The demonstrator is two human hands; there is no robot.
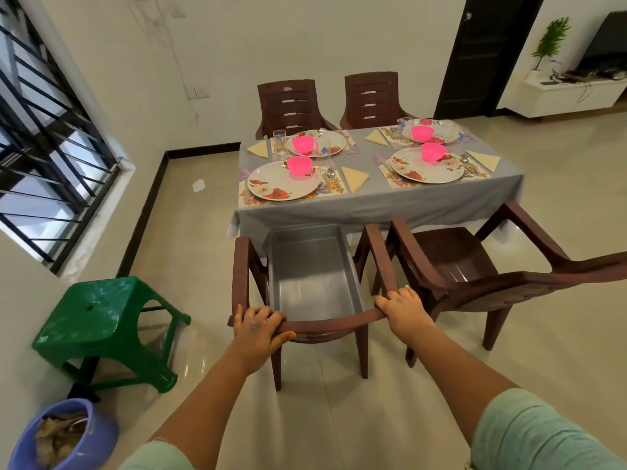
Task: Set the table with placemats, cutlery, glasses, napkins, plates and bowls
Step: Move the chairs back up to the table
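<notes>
Both hands, left (259, 325) and right (402, 308), grip the chair (325, 325) back (4 plates (283, 180) beyond).

Table (373, 205), grey cloth: four placemats (339, 189), floral plates (283, 181), pink bowls (299, 165), napkins (354, 178), glasses (280, 144).

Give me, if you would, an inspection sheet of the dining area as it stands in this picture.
Surface: table under a grey cloth, four places laid.
Job's things: four floral plates, the nearest, each carrying a pink bowl; placemats, folded yellow napkins, cutlery and glasses alongside.
Clutter: empty grey tub on the near chair's seat.
Grippers: left hand and right hand both grip the backrest of that brown chair.
Cables: some on the white TV unit.
Surroundings: three more brown chairs, green stool, purple bin, barred window, potted plant.
</notes>
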